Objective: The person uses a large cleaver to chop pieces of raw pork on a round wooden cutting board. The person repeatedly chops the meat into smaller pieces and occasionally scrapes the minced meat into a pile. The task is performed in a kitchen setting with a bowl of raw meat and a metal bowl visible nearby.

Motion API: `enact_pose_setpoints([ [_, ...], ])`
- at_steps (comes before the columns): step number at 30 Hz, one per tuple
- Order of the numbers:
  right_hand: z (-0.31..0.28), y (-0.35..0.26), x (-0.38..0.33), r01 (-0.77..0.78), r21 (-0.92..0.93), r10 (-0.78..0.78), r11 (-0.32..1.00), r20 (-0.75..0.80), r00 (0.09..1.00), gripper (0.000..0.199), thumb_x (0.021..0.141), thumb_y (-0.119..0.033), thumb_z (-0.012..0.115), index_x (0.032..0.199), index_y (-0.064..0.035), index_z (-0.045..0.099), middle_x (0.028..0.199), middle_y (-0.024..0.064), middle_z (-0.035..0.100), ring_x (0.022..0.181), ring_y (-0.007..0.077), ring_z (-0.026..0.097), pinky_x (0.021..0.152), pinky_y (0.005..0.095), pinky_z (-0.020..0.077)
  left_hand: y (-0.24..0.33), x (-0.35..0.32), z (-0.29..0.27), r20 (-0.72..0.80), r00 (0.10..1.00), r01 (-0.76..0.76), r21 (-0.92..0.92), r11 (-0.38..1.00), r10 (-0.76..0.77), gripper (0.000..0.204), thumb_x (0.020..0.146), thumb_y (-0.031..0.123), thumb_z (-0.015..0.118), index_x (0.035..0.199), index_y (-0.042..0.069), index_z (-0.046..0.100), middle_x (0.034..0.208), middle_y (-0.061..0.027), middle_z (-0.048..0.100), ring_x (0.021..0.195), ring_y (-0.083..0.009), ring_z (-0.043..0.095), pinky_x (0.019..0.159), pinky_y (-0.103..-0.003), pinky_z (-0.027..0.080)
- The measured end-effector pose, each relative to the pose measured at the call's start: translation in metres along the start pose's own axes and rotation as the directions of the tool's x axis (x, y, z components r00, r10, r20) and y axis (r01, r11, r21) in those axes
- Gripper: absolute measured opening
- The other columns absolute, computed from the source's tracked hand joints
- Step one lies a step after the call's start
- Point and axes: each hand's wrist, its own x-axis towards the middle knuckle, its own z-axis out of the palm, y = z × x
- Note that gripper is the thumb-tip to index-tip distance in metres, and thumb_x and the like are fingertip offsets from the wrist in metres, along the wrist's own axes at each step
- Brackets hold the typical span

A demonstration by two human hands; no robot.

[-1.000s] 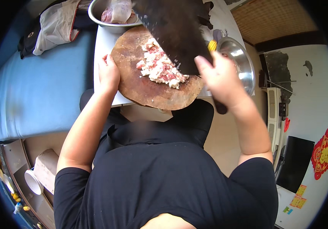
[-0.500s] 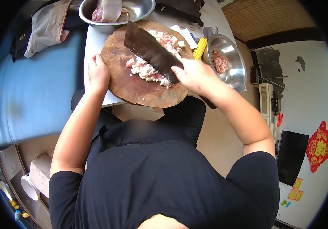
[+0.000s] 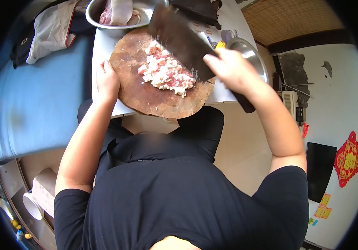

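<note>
My right hand (image 3: 234, 68) is closed round the handle of a dark, broad-bladed cleaver (image 3: 182, 45). Slightly blurred, the blade is tilted above the far right side of a round wooden chopping board (image 3: 145, 99) and hides part of it. A heap of chopped pink and white meat (image 3: 166, 71) lies in the middle of the board, just left of the blade. At the board's left edge, my left hand (image 3: 107, 81) grips the rim, its fingers partly hidden.
Behind the board stands a metal basin (image 3: 93, 18) with a large piece of meat (image 3: 118, 12). Another metal bowl (image 3: 254, 58) is at right, partly hidden by my arm, near some yellow corn (image 3: 220, 44). A blue-covered bed or seat (image 3: 41, 104) adjoins the white table (image 3: 99, 46).
My right hand has lifted the cleaver off the meat, up and to the right. More of the chopped heap shows, now gathered in one band. My left hand stays put.
</note>
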Motion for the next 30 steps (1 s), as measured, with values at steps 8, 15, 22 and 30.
enact_pose_setpoints([
  [8,0.042,0.026,0.010,0.096,-0.111,-0.105,0.989,-0.077,0.992,0.044,0.088,-0.040,0.048,0.097,0.0023,0.058,0.068,0.0126,0.059,0.058,0.0187,0.059,0.057,0.0339,0.0481,-0.011,0.005,0.003,-0.013,1.000,0.011,0.051,0.999,-0.010,0.034,0.096,0.026,0.041,0.111,-0.003,0.050,0.104,-0.0192,0.059,0.096,-0.0285,0.057,0.087,-0.034,0.042],
  [15,0.005,-0.002,-0.014,0.111,0.273,-0.041,0.956,-0.252,0.967,0.040,0.089,-0.036,0.053,0.091,0.0038,0.055,0.061,0.0108,0.058,0.054,0.0183,0.057,0.053,0.0328,0.0471,-0.013,0.004,-0.002,-0.023,1.000,0.015,0.028,0.999,-0.014,0.034,0.096,0.026,0.041,0.111,-0.003,0.051,0.107,-0.0201,0.059,0.099,-0.0289,0.057,0.089,-0.035,0.042],
  [22,0.007,-0.017,-0.011,-0.100,-0.248,0.119,0.964,0.066,0.991,0.040,0.091,-0.037,0.043,0.099,-0.0022,0.060,0.096,0.0209,0.063,0.091,0.0378,0.060,0.080,0.0428,0.0481,-0.018,0.012,0.001,0.008,1.000,-0.025,0.038,0.999,0.024,0.032,0.097,0.026,0.039,0.109,-0.002,0.052,0.103,-0.0145,0.059,0.096,-0.0227,0.055,0.087,-0.032,0.042],
  [30,0.040,-0.001,-0.018,-0.126,-0.115,0.133,0.985,0.061,0.989,0.043,0.090,-0.039,0.047,0.098,0.0013,0.058,0.094,0.0255,0.061,0.095,0.0427,0.055,0.082,0.0442,0.0449,-0.018,0.008,0.005,0.014,1.000,-0.017,0.062,0.998,0.016,0.034,0.097,0.026,0.039,0.110,-0.002,0.052,0.102,-0.0137,0.059,0.093,-0.0222,0.055,0.086,-0.032,0.042],
])
